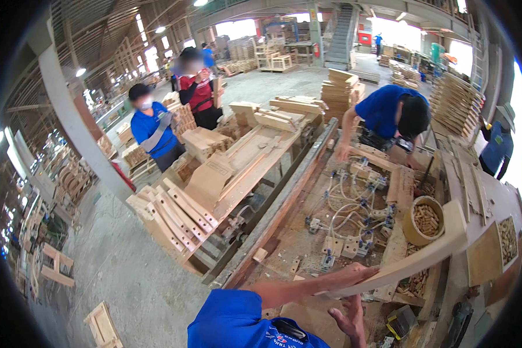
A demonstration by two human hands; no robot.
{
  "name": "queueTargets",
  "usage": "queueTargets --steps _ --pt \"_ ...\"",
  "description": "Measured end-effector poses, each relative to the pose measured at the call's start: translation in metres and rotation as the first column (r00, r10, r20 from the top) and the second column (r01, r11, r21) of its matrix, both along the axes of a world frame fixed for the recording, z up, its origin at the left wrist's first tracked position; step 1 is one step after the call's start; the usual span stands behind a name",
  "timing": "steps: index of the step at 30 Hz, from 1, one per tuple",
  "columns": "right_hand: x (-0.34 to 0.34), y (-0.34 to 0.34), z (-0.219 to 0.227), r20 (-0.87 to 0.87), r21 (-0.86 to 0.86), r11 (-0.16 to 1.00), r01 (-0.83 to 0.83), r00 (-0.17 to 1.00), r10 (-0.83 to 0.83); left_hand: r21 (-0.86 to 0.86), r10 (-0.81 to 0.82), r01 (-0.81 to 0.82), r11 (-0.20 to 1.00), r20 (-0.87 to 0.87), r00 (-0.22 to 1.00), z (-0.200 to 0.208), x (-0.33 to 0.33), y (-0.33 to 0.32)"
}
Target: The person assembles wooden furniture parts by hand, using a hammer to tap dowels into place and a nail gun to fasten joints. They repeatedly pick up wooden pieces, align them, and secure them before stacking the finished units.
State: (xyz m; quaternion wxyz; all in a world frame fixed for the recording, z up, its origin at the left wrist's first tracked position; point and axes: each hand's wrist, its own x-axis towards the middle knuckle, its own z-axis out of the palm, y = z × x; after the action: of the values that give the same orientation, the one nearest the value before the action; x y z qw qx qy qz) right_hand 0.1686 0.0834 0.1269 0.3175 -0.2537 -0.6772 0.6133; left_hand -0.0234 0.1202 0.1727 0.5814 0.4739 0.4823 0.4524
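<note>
Far left: wooden frame piece (58, 265) on the grey floor, another frame piece (102, 325) lower down, then a leaning-looking pale post (78, 104). Right of it, co-worker in blue (153, 124), masked and capped, standing. Curved slats (177, 217) with dark holes lie side by side at the near end of a work table (254, 181). Behind, co-worker in red (200, 90), upright. Brown cardboard (210, 177) on the same table.

Centre: left hand (352, 275), arm reaching across from a blue sleeve (226, 310), grasping the near end of the long wooden board (414, 259). Right hand (349, 320) just below that end, fingers spread, released; can't tell if it touches the wood. Board is tilted, running up to the right over the bench, its far part in front of a yellow bucket (409, 231) of wooden dowels (427, 220).

Behind the board: clear hoses (345, 197) and metal clamps. 3rd co-worker (383, 116), blue shirt, bends over the bench. Far right: more dowels (508, 240).
</note>
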Motion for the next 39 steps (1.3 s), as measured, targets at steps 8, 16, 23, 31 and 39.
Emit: queueTargets --steps 8,16,23,31,39 --pt "0.024 0.098 0.025 0.005 0.068 0.906 0.418 0.908 -0.419 0.228 0.029 -0.002 0.974 -0.114 0.993 -0.012 0.005 0.066" --pt "0.095 0.329 0.040 0.259 0.185 0.716 0.673 0.670 -0.696 -0.159 0.162 -0.233 0.959 -0.366 0.916 -0.088 -0.077 -0.017" --pt "0.101 0.521 0.036 0.527 0.562 0.467 0.683 0.139 -0.838 -0.267 0.206 -0.496 0.827 -0.676 0.707 -0.111 -0.126 -0.154" --pt "0.067 0.587 0.006 0.489 0.783 0.550 0.292 0.258 -0.833 -0.131 0.523 -0.834 0.536 -0.724 0.450 -0.101 -0.093 -0.241" --pt "0.143 0.485 -0.003 0.321 0.774 0.545 0.321 0.544 -0.776 -0.003 0.533 -0.855 0.518 -0.781 0.326 -0.031 -0.111 -0.261"
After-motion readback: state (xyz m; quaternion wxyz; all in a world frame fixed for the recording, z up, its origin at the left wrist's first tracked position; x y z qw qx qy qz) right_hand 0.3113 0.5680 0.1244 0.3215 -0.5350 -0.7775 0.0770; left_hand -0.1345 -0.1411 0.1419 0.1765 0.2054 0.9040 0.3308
